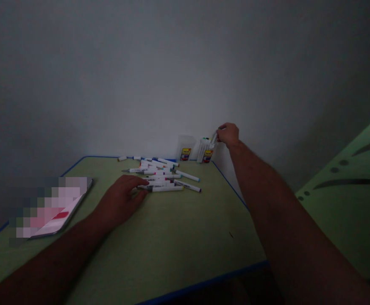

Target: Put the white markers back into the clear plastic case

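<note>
My right hand [229, 134] reaches to the far right corner, its fingers pinched on a white marker [214, 138]. That marker slants at the mouth of a clear plastic case [207, 156], which holds several upright white markers and bears a yellow and dark label. My left hand [123, 195] rests low at the left end of a loose pile of white markers [162, 173]. Its thumb and fingers are bent round the grey end of the nearest marker [167, 189], which lies on the table. Many pile markers have coloured ends.
A second clear case [185, 153] stands left of the filled one, against the grey wall [134, 84]. On the left of the green, blue-edged table [185, 237] lies a phone-like flat device [57, 216], partly pixelated. A green patterned panel [350, 195] is at right.
</note>
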Available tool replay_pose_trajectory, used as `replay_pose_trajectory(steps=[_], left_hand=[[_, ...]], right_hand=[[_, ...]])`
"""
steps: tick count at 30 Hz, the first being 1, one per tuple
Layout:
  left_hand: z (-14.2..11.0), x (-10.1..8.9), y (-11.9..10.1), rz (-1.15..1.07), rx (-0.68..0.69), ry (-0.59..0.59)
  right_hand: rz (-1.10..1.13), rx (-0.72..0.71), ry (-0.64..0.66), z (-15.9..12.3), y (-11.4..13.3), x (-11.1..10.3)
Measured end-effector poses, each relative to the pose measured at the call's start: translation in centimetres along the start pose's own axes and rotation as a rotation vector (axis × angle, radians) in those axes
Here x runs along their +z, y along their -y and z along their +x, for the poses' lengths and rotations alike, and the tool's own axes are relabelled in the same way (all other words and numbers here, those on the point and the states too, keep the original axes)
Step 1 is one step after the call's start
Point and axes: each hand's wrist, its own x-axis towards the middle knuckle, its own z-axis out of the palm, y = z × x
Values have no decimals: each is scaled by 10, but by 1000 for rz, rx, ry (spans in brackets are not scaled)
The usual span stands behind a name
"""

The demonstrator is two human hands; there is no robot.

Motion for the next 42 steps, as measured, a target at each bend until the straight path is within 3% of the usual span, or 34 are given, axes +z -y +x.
replay_pose_trajectory(steps=[6, 18, 35, 42], left_hand=[[0, 1, 0, -1, 25, -2], [-1, 0, -3, -10, 22, 7], [-1, -1, -4, -26, -6, 24], [-1, -1, -4, -20, 0, 33]], right_hand=[[-168, -27, 118, -8, 7, 4], [-384, -134, 167, -12, 2, 6], [-413, -108, 205, -16, 4, 14], [-371, -105, 142, -15, 0, 12]])
